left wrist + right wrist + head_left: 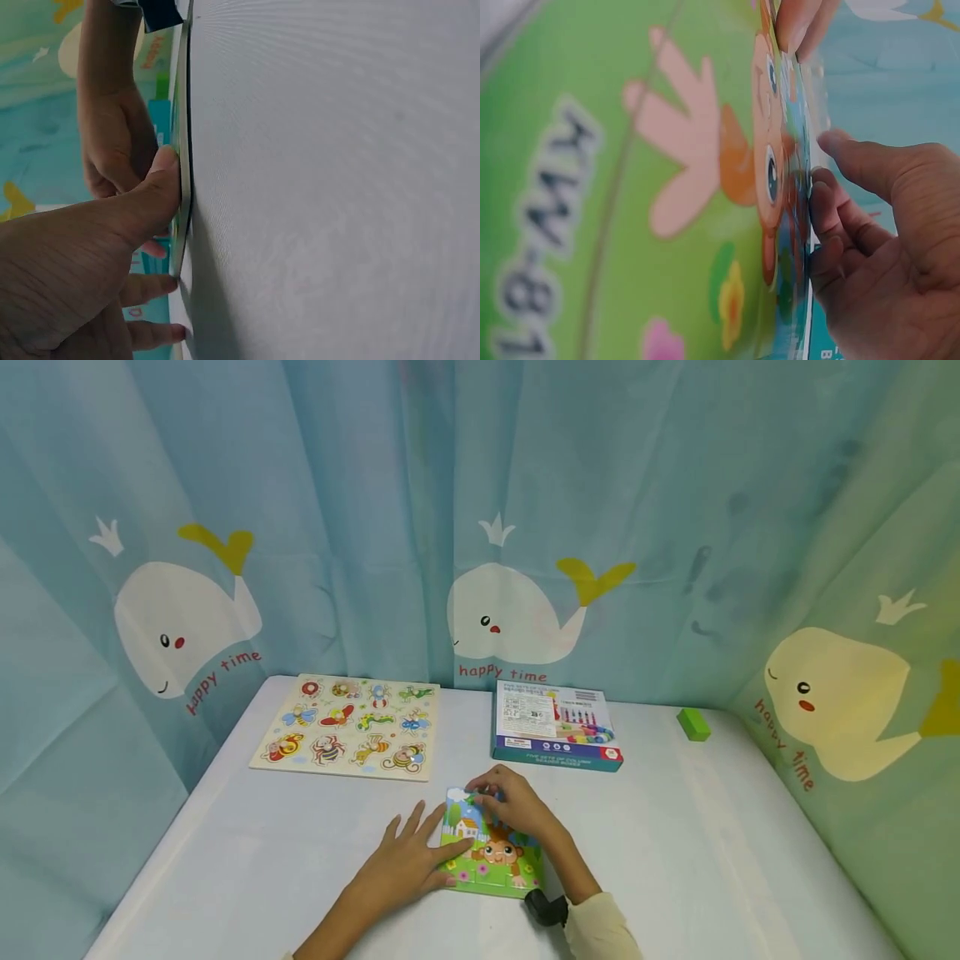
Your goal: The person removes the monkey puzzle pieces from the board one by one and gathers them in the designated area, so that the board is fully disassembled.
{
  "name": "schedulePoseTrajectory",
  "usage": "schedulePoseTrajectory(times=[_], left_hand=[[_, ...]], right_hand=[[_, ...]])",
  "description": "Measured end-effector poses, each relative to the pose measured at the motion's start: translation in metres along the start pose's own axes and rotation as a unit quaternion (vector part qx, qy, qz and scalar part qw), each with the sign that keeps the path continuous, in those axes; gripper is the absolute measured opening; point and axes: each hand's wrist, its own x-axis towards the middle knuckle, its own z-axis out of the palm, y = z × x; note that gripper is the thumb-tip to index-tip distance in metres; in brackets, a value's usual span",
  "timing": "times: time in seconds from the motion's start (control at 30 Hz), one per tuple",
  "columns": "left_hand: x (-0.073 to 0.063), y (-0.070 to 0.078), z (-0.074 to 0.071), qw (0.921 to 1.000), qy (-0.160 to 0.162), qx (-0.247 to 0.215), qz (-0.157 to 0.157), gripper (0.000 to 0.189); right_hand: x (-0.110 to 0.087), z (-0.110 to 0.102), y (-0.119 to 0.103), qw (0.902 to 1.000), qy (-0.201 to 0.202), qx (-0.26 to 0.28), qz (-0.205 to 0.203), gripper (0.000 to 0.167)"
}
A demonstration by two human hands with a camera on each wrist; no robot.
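Observation:
A small picture puzzle (491,881) with a monkey, a house and flowers lies flat on the white table. My left hand (401,868) is at its left side with fingers spread; the thumb (161,180) rests over the puzzle's edge, and two fingertips touch down beyond it. At the upper part of the puzzle, my right hand (513,802) has its fingers bent and pinches a small puzzle piece (472,799) between thumb and fingertips. Close up in the right wrist view, the right thumb and fingertips meet the far side of the picture (690,150); the piece is mostly hidden there.
A wooden peg board (348,727) with insect pictures lies at the back left. Behind the puzzle is a flat printed box (555,727), and a green block (693,724) sits at the back right. Curtains (360,510) with whales surround the table.

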Motion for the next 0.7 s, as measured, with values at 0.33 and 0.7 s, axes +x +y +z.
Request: schedulePoseTrajectory(times=[0.33, 0.7], left_hand=[[0.000, 0.007, 0.003, 0.9997, 0.017, -0.012, -0.014, 0.053], [0.003, 0.016, 0.003, 0.9971, 0.045, -0.037, -0.050, 0.046]], right_hand=[[0.001, 0.000, 0.000, 0.9999, 0.000, 0.009, -0.006, 0.021], [0.004, 0.001, -0.004, 0.9999, -0.010, -0.002, -0.011, 0.022]])
